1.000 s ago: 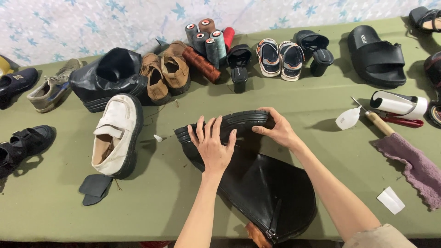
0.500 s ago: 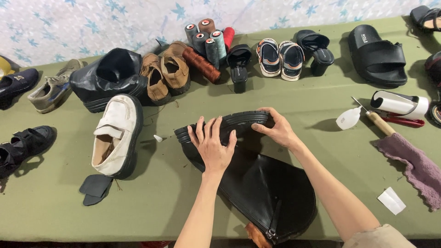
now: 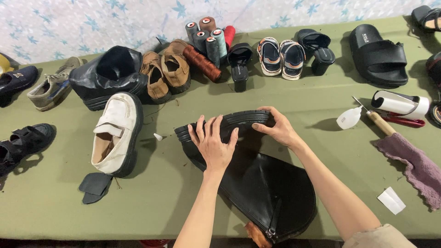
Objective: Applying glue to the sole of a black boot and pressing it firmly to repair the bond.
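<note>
Nearest the camera, a tall black leather boot lies on its side on the green cloth-covered table, its zipped shaft towards the near edge and its ridged black rubber sole turned towards the far side. The left hand rests flat on the foot of the boot, fingers spread and open, pressing rather than gripping. The right hand curls loosely round the right end of the sole, fingertips on the tread and thumb beneath, a light hold.

To press sole to upper well, I judge the flat palm should bear down evenly along the seam while the right hand keeps the sole from sliding.

Left of the boot stands a cream strap shoe, with a dark leather scrap just near of it. On the right lie a mauve rag, a wooden-handled tool and a white tube. Farther off sit a black ankle boot, brown shoes, thread spools, sandals and a black slide.
</note>
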